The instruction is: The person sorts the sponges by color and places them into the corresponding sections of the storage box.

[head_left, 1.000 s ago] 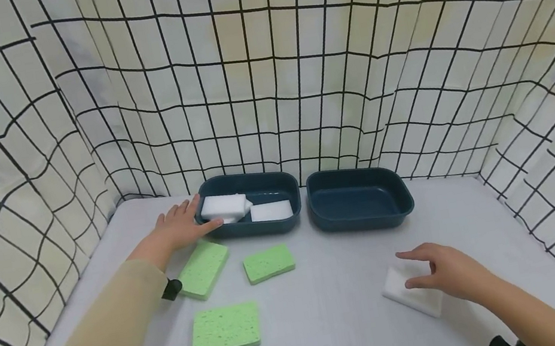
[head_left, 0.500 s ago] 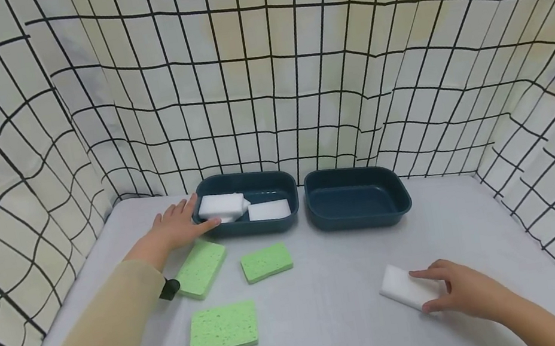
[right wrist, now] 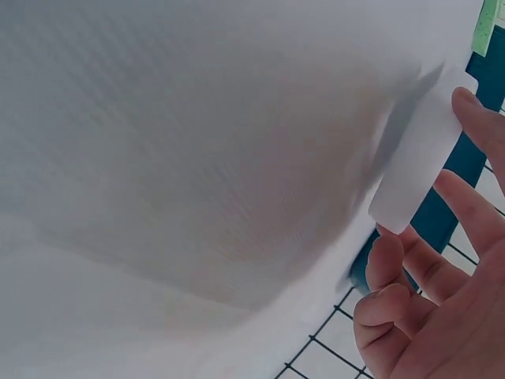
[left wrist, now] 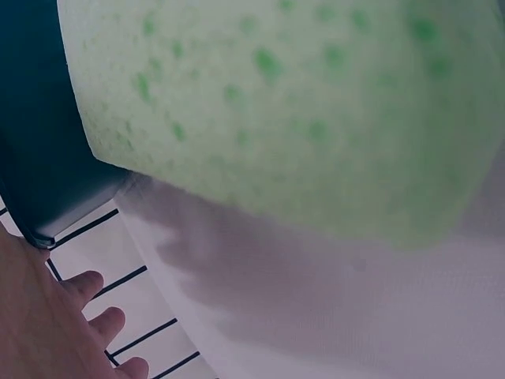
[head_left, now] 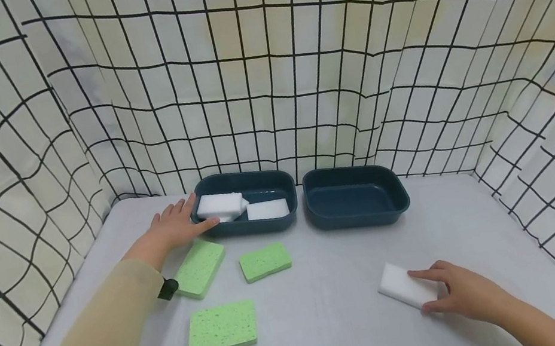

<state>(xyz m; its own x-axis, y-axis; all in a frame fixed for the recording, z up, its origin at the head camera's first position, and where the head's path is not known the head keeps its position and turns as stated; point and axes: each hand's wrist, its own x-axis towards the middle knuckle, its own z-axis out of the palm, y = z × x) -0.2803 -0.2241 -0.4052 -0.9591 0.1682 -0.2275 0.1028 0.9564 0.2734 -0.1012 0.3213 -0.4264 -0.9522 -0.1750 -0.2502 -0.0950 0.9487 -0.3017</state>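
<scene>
At the right, my right hand (head_left: 465,291) pinches a white sponge (head_left: 404,286) near its right end, thumb on the near edge and index finger on the far part. The right wrist view shows the same white sponge (right wrist: 422,158) between thumb and fingers, with a shadow beside it. My left hand (head_left: 172,229) rests at the left end of the left dark blue bin (head_left: 277,225), its thumb along the front rim and fingers spread beside the end wall. White sponges (head_left: 219,205) lie in that bin. Below the left hand lies a green sponge (head_left: 200,268).
Two more green sponges lie on the white table: a smaller one (head_left: 265,261) and a wider one (head_left: 221,328) nearer me. A second dark blue bin (head_left: 358,220), with nothing in it, stands right of the first. Black wire mesh (head_left: 252,98) encloses the back and sides.
My right hand has come down and toward me onto the white sponge, its thumb and index now at the sponge. My left hand has kept its place at the bin.
</scene>
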